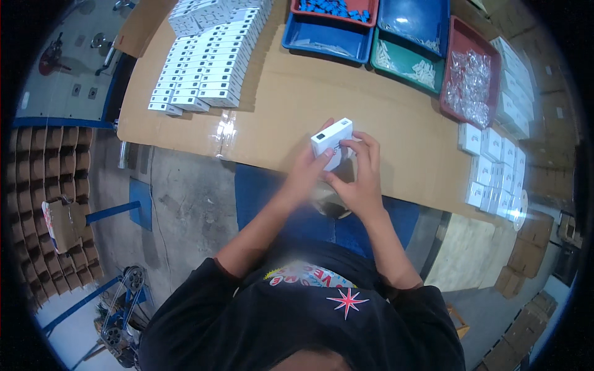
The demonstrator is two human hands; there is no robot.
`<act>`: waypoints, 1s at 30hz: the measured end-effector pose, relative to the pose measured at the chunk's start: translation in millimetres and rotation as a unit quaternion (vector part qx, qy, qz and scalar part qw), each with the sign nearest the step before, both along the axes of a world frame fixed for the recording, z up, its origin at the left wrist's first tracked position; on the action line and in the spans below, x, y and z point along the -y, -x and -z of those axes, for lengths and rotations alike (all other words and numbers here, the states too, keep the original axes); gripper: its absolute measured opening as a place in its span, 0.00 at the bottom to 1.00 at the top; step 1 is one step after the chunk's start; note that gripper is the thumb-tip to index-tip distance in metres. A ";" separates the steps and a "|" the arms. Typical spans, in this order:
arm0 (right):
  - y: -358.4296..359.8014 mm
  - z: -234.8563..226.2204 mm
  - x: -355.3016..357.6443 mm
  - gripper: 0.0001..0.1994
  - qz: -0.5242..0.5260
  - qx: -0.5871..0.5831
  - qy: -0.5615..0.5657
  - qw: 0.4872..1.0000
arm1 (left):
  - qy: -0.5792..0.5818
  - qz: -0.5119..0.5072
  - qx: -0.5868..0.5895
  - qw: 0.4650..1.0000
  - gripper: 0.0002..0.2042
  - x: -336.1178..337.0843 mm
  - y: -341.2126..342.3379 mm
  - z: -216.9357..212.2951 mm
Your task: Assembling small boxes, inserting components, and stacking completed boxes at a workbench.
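Between both hands, above the table's near edge, is a small white box (335,137) with dark print on its narrow side, tilted so that side faces up. My left hand (304,168) grips its left end, the thumb along the lower face. My right hand (361,170) holds its right side, fingers bent over the face and thumb underneath. What is inside the box cannot be seen. Rows of similar white boxes (213,68) stand stacked at the table's far left.
A brown cardboard-covered table (278,117) spans the front. Along its back are a red tray (450,102) of clear plastic packets, a green tray (405,75) of white parts, a blue tray (322,36) and blue pieces (334,7). More white boxes (492,145) sit at right.
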State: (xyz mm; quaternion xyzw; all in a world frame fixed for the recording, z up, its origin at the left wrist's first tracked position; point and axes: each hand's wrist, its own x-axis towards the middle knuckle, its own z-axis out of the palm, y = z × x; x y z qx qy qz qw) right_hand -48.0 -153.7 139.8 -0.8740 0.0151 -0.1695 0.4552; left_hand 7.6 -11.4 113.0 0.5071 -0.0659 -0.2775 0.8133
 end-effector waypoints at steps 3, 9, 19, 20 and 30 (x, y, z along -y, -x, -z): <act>-7.2 2.3 -6.5 0.33 0.012 -0.005 -0.022 1.000 | 0.020 -0.003 0.004 1.000 0.32 0.2 7.7 -2.0; -24.5 10.0 -20.8 0.24 -0.028 0.025 -0.059 0.998 | -0.009 -0.039 0.148 0.988 0.35 -33.7 6.8 2.9; -134.8 9.8 -19.1 0.15 -0.027 0.076 -0.176 0.981 | -0.304 -0.149 0.070 0.938 0.10 -147.3 35.8 22.9; -153.9 6.0 -22.1 0.15 -0.017 0.068 -0.209 0.975 | -0.301 -0.154 0.074 0.938 0.10 -153.7 38.0 26.9; -396.6 30.1 -55.4 0.20 -0.035 0.158 -0.159 0.974 | -0.376 -0.198 0.086 0.901 0.10 -156.9 36.7 77.1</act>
